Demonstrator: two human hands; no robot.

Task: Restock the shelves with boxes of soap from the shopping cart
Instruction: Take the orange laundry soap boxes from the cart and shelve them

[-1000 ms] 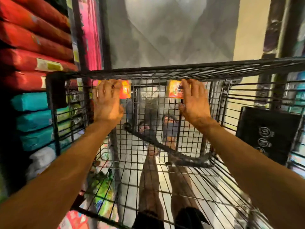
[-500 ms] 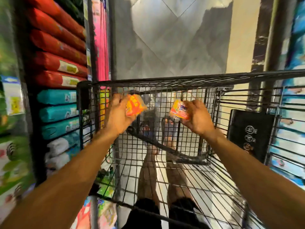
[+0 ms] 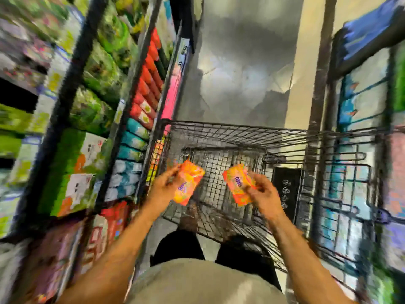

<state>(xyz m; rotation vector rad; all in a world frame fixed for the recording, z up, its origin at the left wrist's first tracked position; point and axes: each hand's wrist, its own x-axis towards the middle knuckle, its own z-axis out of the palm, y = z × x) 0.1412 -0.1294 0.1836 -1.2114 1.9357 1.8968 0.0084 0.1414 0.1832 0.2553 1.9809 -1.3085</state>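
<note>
Soap is in both your hands, held above the shopping cart (image 3: 241, 133). At far left, the shelves (image 3: 69, 88) carry stacked green, red and teal packs, all blurred. Your left hand (image 3: 163, 187) curls round one orange soap box (image 3: 188, 185), which is tilted with its purple lettering facing you. Close beside it but not touching, a second orange soap box (image 3: 240, 184) is gripped by your right hand (image 3: 265, 194). Farther right, a black panel (image 3: 286, 187) stands at the cart's right side.

One wide-angle head view (badly blurred) looks steeply down, close above left hand (image 3: 163, 189) and right hand (image 3: 264, 195); shopping cart (image 3: 230, 131) beyond the fingers (image 3: 255, 179), shelves (image 3: 131, 95) leftward.
</note>
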